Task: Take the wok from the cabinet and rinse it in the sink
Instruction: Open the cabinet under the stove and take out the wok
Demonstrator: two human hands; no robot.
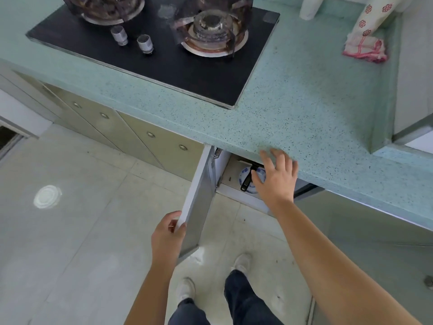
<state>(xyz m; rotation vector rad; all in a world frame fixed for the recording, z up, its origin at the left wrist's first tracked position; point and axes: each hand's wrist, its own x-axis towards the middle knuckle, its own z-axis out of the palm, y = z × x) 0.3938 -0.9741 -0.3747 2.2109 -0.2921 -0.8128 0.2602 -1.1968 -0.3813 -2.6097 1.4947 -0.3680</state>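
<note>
Stood facing a teal speckled counter (304, 102). Gripped the free edge of the open door (199, 207) with the left hand (169, 231), fingers curled round the edge and thumb on the near face. Held the right hand (277, 178) out at the mouth of the cabinet (230, 178), just under the counter's lip, with fingers spread, nearly straight and holding nothing.

Saw of the wok only its black handle (247, 181), slanting down toward the opening and lying across a blue-and-white plate (243, 173) on the cabinet floor. Could not see the pan itself, hidden under the counter. Had the right fingertips just beside the handle's upper part; could not tell whether touching or apart.

Found a black glass stove (164, 66) set into the counter above and to the left of the open cabinet, with two metal knobs (132, 39) near its front and a stained burner (212, 29) toward its right side. Noted a pink-and-white cloth (365, 49) folded on the counter at the far right, near the wall.

Stood on pale floor tiles (93, 231), in light shoes (243, 262) and dark trousers. Noted a round drain cover (46, 197) in the floor, well to the left, and a row of shut doors with round pulls beyond the open one.
</note>
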